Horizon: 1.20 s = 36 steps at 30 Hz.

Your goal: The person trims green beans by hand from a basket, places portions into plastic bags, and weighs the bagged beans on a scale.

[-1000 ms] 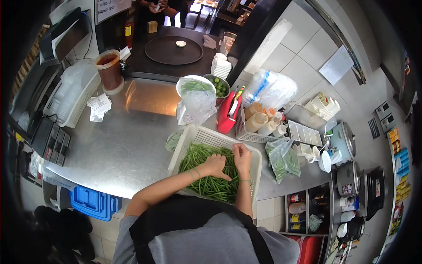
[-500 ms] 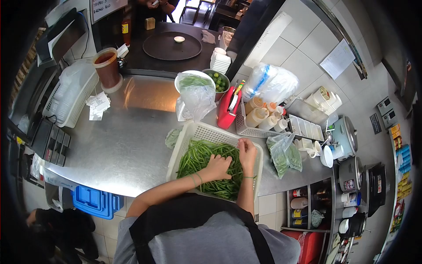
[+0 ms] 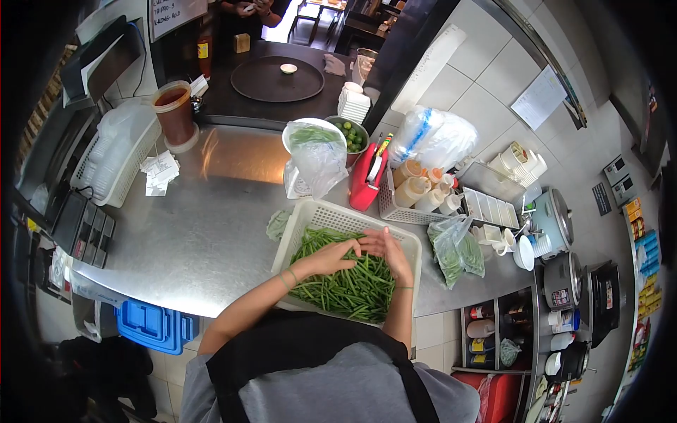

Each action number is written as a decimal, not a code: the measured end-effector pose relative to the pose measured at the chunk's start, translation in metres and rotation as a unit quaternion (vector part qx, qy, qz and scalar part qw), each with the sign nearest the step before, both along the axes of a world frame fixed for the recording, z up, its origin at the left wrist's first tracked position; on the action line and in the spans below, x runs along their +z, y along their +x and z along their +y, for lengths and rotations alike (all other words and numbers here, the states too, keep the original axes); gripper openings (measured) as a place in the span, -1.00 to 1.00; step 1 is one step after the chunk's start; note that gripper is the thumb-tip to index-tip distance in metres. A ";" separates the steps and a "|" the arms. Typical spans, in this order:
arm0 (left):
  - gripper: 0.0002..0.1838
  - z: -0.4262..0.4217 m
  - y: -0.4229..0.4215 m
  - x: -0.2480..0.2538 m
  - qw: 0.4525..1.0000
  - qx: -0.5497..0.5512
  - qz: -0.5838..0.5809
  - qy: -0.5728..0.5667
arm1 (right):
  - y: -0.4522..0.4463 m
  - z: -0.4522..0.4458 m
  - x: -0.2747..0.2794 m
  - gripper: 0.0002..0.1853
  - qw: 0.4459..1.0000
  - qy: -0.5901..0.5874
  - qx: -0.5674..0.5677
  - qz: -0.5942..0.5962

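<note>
A white perforated plastic basket (image 3: 407, 243) on the steel counter holds a heap of cut green beans (image 3: 342, 285). Over the beans, my left hand (image 3: 330, 258) has its fingers curled together, and I cannot make out what is in them. My right hand (image 3: 389, 255) is beside it at the basket's right part, fingers stretched toward the left hand and apart, with nothing visible in them. The fingertips of both hands nearly meet above the far side of the heap.
Behind the basket stand a bagged white tub (image 3: 316, 166), a red tape dispenser (image 3: 367, 173) and a bowl of green limes (image 3: 350, 134). Squeeze bottles (image 3: 412, 190) and a bag of leaves (image 3: 455, 250) are to the right. Another person's hands (image 3: 257, 8) show beyond the pass.
My left hand has lifted out of the beans and moved toward the far side. My right hand has lowered slightly and its fingers have spread toward the left hand.
</note>
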<state>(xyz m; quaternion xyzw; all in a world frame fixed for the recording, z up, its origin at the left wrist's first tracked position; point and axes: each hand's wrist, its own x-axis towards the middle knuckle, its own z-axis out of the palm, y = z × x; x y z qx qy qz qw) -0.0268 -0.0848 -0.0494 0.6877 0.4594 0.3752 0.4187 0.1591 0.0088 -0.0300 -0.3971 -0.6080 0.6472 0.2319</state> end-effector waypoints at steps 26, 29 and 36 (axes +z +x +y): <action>-0.60 0.020 -0.012 0.006 0.990 0.073 -0.094 0.076 | -0.033 -0.049 0.019 -0.10 0.996 -0.028 0.078 0.035; -0.50 0.023 -0.006 -0.007 0.971 0.144 -0.177 0.067 | -0.029 -0.053 0.009 -0.20 0.997 -0.062 0.035 0.020; -0.35 0.008 0.000 -0.017 0.880 0.210 -0.384 -0.185 | -0.026 -0.052 -0.005 -0.39 0.984 -0.134 -0.039 0.110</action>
